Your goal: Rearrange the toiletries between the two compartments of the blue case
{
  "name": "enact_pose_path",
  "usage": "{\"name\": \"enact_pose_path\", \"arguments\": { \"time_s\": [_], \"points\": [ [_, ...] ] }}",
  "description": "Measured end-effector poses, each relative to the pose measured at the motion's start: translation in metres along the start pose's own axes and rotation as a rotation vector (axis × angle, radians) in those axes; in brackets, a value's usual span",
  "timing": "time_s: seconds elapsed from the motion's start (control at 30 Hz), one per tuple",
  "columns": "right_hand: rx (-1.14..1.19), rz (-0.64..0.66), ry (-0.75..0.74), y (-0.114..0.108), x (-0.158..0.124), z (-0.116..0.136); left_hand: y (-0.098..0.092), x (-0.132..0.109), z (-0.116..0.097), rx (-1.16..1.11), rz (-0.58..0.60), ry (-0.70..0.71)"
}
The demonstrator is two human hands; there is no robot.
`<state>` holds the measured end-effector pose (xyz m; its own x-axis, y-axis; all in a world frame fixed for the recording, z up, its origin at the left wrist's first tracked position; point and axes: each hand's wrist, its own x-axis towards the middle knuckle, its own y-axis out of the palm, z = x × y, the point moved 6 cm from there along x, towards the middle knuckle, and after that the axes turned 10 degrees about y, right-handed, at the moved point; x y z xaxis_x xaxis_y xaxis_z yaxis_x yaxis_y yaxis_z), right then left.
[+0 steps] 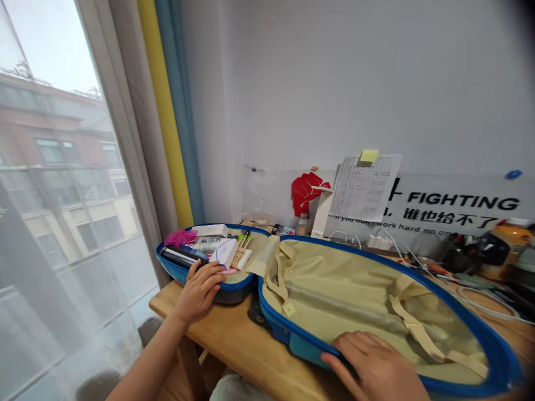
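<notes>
An open blue suitcase with a cream lining lies spread out in two halves. Its left half holds a black cylinder, a white box, a bundle of thin wooden sticks, another white box, green-labelled packs and a pink mesh bundle. My left hand is closed over the near rim of that half, its fingertips beside the cylinder and the front white box. Over the near rim of the right half, my right hand is curled, thumb outside and fingers inside. Cream straps lie within this half.
The suitcase rests on a wooden table, partly past its front edge. Behind it stand a glass jar, white cables and a charger. An orange bottle and clutter occupy the right. A curtained window is at left.
</notes>
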<state>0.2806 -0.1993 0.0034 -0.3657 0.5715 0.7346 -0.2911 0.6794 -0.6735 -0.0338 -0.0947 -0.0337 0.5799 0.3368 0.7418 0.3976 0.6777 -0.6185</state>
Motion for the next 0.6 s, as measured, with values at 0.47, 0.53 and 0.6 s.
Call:
{"name": "enact_pose_path", "arguments": {
  "time_s": [0.47, 0.53, 0.6],
  "points": [
    [-0.193, -0.102, 0.193, -0.039, -0.057, -0.100, -0.005, 0.032, 0.027, -0.029, 0.292, -0.263],
    [-0.153, -0.097, 0.249, -0.039, -0.071, -0.123, 0.002, 0.047, 0.036, 0.018, 0.391, -0.341],
    [-0.079, -0.095, 0.297, -0.037, -0.078, -0.139, 0.014, 0.059, 0.047, 0.085, 0.519, -0.418]
  ]
}}
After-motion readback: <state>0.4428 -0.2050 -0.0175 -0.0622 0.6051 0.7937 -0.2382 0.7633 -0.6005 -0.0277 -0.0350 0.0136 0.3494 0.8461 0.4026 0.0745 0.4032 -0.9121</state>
